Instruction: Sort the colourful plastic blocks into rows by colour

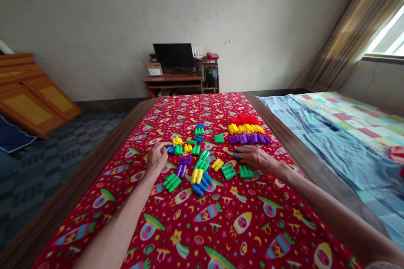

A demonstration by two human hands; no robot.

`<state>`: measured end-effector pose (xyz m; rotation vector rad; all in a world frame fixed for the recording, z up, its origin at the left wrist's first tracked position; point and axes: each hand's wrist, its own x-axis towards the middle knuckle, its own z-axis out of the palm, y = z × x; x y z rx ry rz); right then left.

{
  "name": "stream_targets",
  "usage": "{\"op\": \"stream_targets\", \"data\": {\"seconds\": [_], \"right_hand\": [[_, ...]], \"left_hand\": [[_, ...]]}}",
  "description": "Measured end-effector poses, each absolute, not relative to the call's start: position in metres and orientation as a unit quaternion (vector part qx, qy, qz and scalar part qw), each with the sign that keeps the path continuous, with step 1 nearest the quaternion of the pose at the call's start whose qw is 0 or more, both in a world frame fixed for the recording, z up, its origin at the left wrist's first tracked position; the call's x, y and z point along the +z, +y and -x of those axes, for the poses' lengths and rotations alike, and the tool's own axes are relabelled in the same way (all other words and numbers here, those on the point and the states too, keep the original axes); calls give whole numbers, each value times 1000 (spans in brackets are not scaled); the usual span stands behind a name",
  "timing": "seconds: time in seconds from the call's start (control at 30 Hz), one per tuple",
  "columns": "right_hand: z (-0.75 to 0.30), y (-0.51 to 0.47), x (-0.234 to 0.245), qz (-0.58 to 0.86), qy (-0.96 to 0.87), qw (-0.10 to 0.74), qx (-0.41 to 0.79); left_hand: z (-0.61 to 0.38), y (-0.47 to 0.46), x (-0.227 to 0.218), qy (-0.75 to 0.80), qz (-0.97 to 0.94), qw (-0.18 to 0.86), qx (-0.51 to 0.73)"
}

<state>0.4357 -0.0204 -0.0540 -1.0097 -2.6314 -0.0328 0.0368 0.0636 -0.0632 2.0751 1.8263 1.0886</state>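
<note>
Fingers of the left hand point(157, 157) are touching, loosely curled, a blue block point(171, 149) lying just right; right hand point(256, 156) is resting flat, released, farther away.

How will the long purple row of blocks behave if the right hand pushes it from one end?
The purple row looks like several plastic pieces lined up, so it may buckle or split apart. The pieces look light and rounded, so some could roll on the red cloth. The right hand lies just beside it.

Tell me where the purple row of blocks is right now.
In the head view, the purple row of blocks lies on the red tablecloth, right of centre, just beyond the right hand and directly in front of the yellow row.
</note>
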Motion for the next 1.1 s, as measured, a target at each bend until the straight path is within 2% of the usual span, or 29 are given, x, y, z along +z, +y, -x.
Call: {"op": "stream_targets", "data": {"seconds": [0.33,0.6,0.8,1.1], "right_hand": [[-442,-17,-59,349,-918,184,-26],[-472,-59,-49,387,-877,263,-108],[-499,-68,-68,476,-839,240,-109],[-504,-59,-77,467,-844,250,-83]], "left_hand": [[-37,62,-62,610,-701,83,361],[-38,62,-61,616,-693,86,365],[-37,64,-64,613,-694,85,368],[-37,64,-64,609,-693,86,375]]}}
